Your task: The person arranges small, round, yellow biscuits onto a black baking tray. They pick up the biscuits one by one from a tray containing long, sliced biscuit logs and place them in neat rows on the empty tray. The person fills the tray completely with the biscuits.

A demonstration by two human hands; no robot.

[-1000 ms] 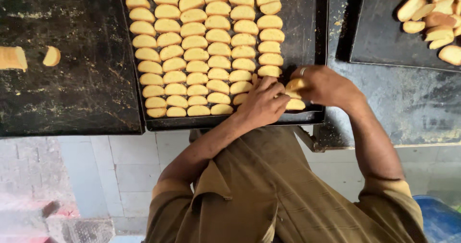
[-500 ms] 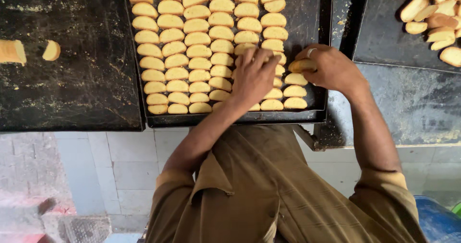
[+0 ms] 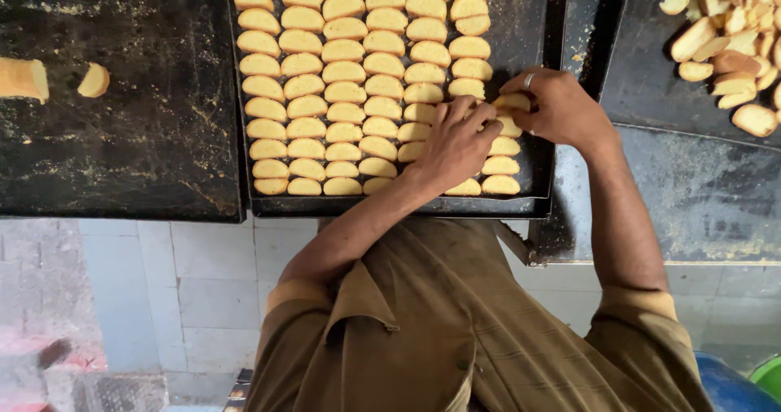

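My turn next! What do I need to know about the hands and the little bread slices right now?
Left hand: flat on the slices at the right side of the dark baking tray, holding nothing that shows.
Right hand: setting a rusk slice into the last column; a ring shows on one finger.
Done: neat rows of slices fill most of the tray.
Left: the top of the right column is bare. More loose slices lie piled on the tray to the right; two pieces sit on the dark tray to the left.

The dark metal tray (image 3: 541,21) looks matt and crumb-dusted (the rusks (image 3: 350,95) dry, rough-crusted), beside the olive cloth shirt (image 3: 439,331).
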